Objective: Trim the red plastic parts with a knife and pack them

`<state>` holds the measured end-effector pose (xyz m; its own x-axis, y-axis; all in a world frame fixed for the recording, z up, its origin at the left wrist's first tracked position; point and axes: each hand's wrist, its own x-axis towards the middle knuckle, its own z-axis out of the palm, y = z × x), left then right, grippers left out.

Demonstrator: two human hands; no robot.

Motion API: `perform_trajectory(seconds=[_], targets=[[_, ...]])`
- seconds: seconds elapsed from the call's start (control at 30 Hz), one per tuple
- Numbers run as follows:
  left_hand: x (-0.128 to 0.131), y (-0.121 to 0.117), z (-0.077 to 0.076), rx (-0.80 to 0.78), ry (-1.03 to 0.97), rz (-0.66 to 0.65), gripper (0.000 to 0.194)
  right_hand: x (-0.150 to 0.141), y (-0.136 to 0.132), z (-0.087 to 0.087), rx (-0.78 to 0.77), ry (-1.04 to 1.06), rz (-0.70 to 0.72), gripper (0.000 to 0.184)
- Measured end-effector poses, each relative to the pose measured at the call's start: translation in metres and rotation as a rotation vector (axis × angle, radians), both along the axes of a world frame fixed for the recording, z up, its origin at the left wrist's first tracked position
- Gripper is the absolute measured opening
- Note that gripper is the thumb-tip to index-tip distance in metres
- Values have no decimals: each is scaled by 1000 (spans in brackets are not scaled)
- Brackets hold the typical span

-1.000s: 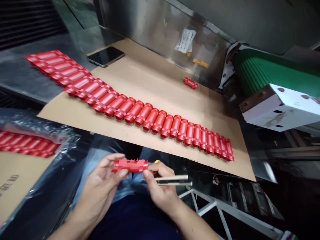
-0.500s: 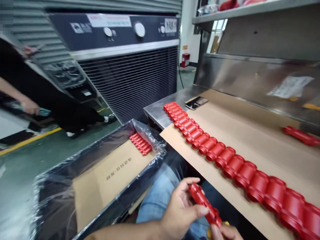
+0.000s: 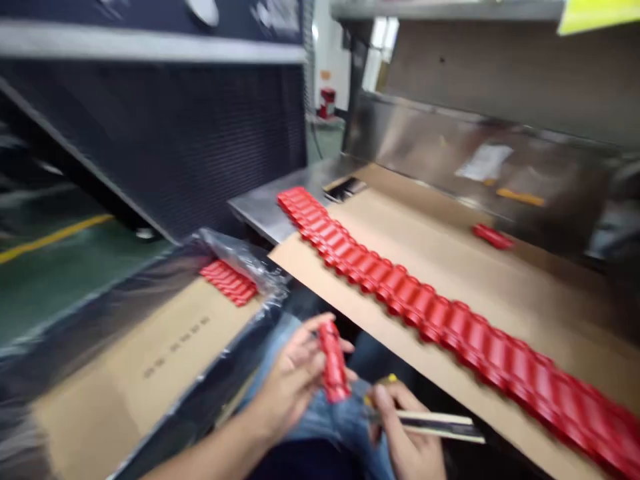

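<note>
My left hand (image 3: 293, 377) is closed around a red ribbed cylindrical part (image 3: 334, 363), held over my lap. To its right, my right hand (image 3: 413, 443) grips a slim tool with a pale and black handle (image 3: 443, 425); small yellow bits show by its fingers, and blur hides the tool's exact kind. Beside my hands, a long row of similar red parts (image 3: 435, 313) runs along the brown cardboard sheet (image 3: 425, 233) on the workbench. One more red part (image 3: 493, 237) lies apart toward the back.
At left stands a plastic-lined bin (image 3: 273, 293) with a cardboard sheet (image 3: 170, 347) and several red parts (image 3: 230, 281) in its far corner. A phone (image 3: 345, 189) lies at the bench's back left. A large dark slatted machine (image 3: 200, 147) stands behind; a metal shelf (image 3: 450, 9) overhangs the bench.
The view has swung right and blurred. My right hand has come away from the red part and now shows the slim tool; my left hand still holds the part, turned more upright.
</note>
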<state>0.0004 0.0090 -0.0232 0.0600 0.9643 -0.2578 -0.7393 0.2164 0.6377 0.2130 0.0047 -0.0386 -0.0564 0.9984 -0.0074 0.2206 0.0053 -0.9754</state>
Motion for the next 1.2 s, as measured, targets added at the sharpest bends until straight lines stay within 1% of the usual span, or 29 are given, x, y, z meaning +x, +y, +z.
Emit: perform_trajectory(seconds=[0.03, 0.07, 0.1, 0.13, 0.17, 0.2, 0.27, 0.4, 0.53, 0.7, 0.77, 0.93, 1.07, 1.2], targets=[[-4, 2, 3, -62, 52, 10, 61, 7, -2, 6, 139, -50, 70, 45], [-8, 5, 4, -125, 101, 20, 58, 14, -4, 11, 273, -81, 68, 27], [-11, 8, 3, -166, 134, 27, 56, 18, -5, 16, 391, -98, 98, 13], [-12, 12, 2, -195, 158, 16, 53, 22, -6, 21, 470, -108, 153, 23], [-13, 14, 0, -216, 175, 0, 52, 24, -7, 24, 519, -101, 196, 39], [-12, 15, -2, -226, 183, -23, 51, 25, -8, 27, 542, -83, 239, 50], [-7, 15, -2, -235, 192, -53, 53, 24, -9, 29, 545, -26, 278, 58], [4, 11, 3, -243, 219, -23, 51, 18, -6, 24, 490, 117, 274, 49], [9, 8, 9, -251, 224, -28, 50, 15, 1, 19, 523, 89, 309, 46], [8, 7, 7, -253, 232, -51, 53, 15, 4, 14, 508, 63, 343, 33], [8, 7, 7, -250, 234, -58, 54, 15, 4, 13, 506, 63, 349, 31], [11, 6, 10, -253, 245, -44, 48, 12, 2, 15, 559, 93, 314, 36], [12, 6, 11, -251, 244, -52, 48, 12, 2, 20, 529, 113, 303, 41], [11, 7, 10, -248, 228, -41, 47, 11, 1, 20, 529, 113, 303, 44]])
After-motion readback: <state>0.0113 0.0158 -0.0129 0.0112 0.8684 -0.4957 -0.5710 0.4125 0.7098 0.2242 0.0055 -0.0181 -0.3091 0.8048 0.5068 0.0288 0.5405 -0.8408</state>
